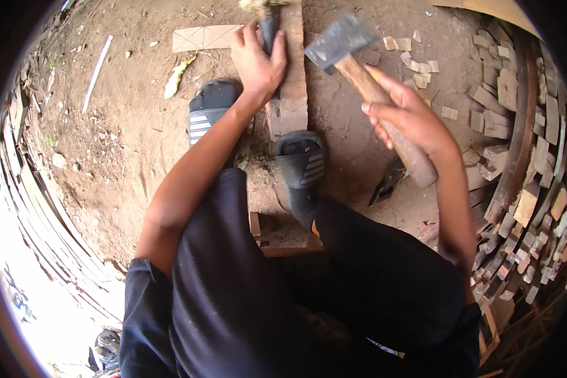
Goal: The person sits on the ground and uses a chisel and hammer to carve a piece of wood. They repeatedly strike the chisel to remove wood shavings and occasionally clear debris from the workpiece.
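Observation:
My right hand [409,113] is wrapped round the wooden handle of a hammer [343,43], raised right of the plank. Its heavy, block-shaped dark head points up and to the left, slightly blurred. My left hand [258,63] grips a dark chisel-like tool [269,28], with fingers on its left side and the thumb on its right. That tool has a frayed, pale top and its lower part runs down past my palm, over a thick wooden plank [293,94] on the ground. The hammer head is apart from the tool. My hand hides where the tool meets the wood.
My sandalled feet stand beside the plank's near end, the right sandal [301,160] touching it. A flat wooden strip [205,39] with crossed lines lies left of my left hand. Small wood blocks [416,63] are scattered at right, by stacked timber offcuts [523,208]. A yellowish leaf [178,77] lies on the dirt.

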{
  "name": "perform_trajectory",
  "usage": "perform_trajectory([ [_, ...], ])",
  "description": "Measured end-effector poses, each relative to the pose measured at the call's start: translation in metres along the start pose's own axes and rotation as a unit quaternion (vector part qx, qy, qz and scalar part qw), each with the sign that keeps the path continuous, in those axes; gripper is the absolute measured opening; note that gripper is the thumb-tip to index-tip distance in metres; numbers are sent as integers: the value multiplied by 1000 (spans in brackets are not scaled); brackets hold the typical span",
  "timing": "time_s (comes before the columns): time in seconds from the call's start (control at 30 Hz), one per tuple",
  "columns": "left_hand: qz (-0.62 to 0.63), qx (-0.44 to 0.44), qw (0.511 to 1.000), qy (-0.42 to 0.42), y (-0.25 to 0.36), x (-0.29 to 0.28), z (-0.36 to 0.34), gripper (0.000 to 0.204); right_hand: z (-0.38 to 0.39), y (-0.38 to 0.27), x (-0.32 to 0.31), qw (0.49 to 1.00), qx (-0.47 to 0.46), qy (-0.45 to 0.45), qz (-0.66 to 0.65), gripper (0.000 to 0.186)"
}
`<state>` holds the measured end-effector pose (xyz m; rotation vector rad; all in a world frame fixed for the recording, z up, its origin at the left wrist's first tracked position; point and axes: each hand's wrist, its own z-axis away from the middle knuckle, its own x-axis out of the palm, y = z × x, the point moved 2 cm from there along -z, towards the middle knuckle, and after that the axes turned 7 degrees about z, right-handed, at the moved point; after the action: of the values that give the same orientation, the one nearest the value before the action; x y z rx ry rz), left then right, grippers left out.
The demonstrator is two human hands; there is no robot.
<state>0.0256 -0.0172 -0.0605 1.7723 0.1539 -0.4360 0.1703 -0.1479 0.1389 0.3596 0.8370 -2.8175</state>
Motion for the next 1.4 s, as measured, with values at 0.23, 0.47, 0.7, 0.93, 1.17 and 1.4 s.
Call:
perform_trajectory([
  [0.23,255,-163,953,-27,-5,-44,-34,19,1,158,42,952,101,89,-273,65],
  [0.47,366,-356,859,-35,24,-59,-42,32,-11,216,84,809,110,9,-577,51],
  [0.7,389,-321,840,-199,74,-20,-36,35,-23,221,110,736,62,-69,-670,57],
  [0.93,347,-341,844,-224,63,-7,-19,36,-24,225,115,764,60,-59,-640,59],
  [1.17,299,-284,894,-177,72,-3,-20,28,-27,236,115,763,60,-62,-641,54],
  [1.4,348,-432,816,-160,44,24,-16,23,-24,231,115,801,62,-39,-595,55],
])
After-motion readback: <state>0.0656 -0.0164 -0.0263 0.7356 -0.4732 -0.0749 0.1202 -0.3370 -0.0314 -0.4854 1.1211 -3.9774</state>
